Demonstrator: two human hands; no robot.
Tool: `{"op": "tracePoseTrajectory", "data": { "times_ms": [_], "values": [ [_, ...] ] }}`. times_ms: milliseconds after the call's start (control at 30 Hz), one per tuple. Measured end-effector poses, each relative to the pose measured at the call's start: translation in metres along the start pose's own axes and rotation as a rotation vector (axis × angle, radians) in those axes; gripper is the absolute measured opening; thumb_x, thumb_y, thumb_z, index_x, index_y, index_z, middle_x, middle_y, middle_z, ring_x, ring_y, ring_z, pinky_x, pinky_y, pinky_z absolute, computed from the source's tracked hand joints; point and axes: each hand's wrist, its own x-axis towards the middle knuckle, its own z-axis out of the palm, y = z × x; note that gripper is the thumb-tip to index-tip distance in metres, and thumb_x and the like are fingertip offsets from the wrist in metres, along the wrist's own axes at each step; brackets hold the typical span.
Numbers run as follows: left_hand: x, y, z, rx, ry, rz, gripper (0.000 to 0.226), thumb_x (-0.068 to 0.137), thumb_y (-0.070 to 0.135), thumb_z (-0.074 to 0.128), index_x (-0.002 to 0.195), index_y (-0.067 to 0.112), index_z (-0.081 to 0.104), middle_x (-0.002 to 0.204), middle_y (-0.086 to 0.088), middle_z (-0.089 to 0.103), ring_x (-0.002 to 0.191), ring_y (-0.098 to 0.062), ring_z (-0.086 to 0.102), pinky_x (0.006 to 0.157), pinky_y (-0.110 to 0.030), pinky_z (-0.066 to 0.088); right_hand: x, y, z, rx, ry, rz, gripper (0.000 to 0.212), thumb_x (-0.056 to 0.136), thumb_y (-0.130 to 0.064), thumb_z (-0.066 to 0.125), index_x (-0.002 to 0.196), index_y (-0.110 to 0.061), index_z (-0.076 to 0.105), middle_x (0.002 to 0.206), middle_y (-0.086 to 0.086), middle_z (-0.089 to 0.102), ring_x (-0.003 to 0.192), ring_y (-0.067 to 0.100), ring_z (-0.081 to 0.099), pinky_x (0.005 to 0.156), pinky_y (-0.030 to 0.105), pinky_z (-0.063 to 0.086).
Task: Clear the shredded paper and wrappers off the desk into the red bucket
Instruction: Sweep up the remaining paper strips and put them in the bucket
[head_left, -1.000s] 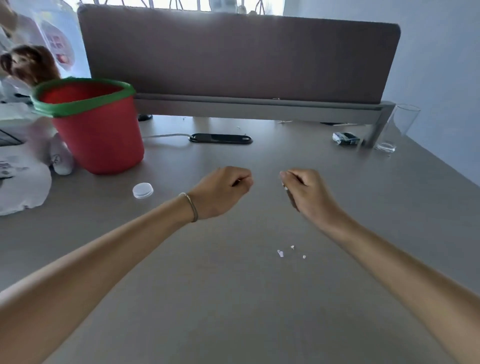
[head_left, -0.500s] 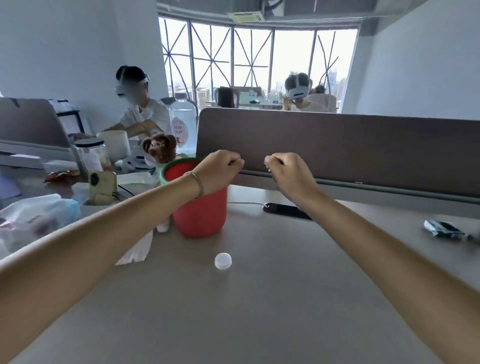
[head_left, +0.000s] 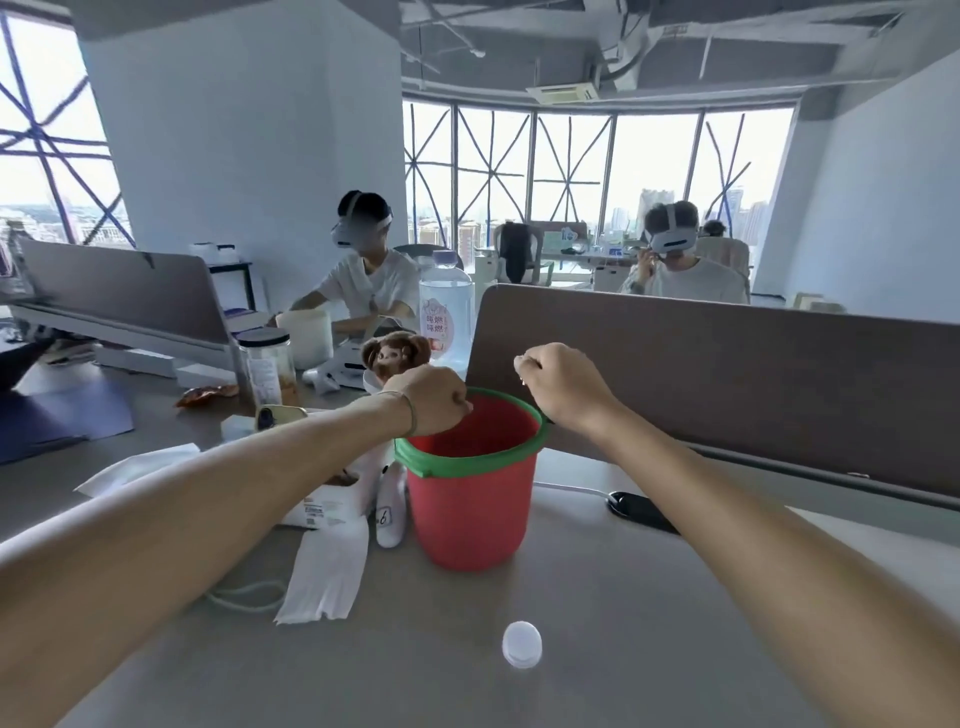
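A: Where is the red bucket (head_left: 470, 512)?

B: Upright on the surface (head_left: 597, 649), green rim up, with a white tissue (head_left: 324, 577) lying to its left and a small white cap (head_left: 521, 643) nearer the camera.

A: And the hands?

B: Both hang over the bucket's mouth. The left hand (head_left: 428, 397) is curled into a fist at the left rim; what it holds, I cannot tell. The right hand (head_left: 563, 387) is also curled, thumb and forefinger pinching a tiny white scrap (head_left: 523, 383) above the far right rim.
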Motion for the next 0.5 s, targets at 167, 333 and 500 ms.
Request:
{"op": "tracePoseTrajectory", "data": {
  "times_ms": [167,333,500],
  "values": [
    [0.011,-0.007,-0.002,0.065,-0.018,-0.013,0.048,0.084,0.060,0.067,0.059,0.021,0.053,0.064,0.009,0.053,0.070,-0.018,0.056,0.063,-0.027,0.040,0.021,0.002,0.012,-0.072,-0.072,0.016,0.046,0.102,-0.032,0.046,0.061,-0.013,0.040,0.054,0.001,0.048,0.057,0.026,0.049,0.060,0.038,0.036],
    [0.012,-0.012,-0.002,0.122,-0.035,0.028,0.058,0.085,0.070,0.058,0.059,0.018,0.053,0.069,0.005,0.057,0.068,-0.018,0.055,0.061,-0.029,0.041,0.034,0.002,0.021,-0.089,-0.134,0.013,0.042,0.102,-0.032,0.045,0.065,-0.013,0.042,0.059,0.005,0.050,0.061,0.028,0.049,0.063,0.039,0.040],
    [0.009,-0.015,-0.004,0.088,-0.113,0.144,0.047,0.093,0.049,0.058,0.057,0.021,0.050,0.079,0.000,0.063,0.078,-0.025,0.062,0.073,-0.037,0.055,0.041,0.002,0.027,-0.186,-0.241,-0.060,0.046,0.103,-0.036,0.050,0.062,-0.014,0.046,0.058,0.002,0.052,0.061,0.026,0.052,0.065,0.039,0.044]
  ]
}}
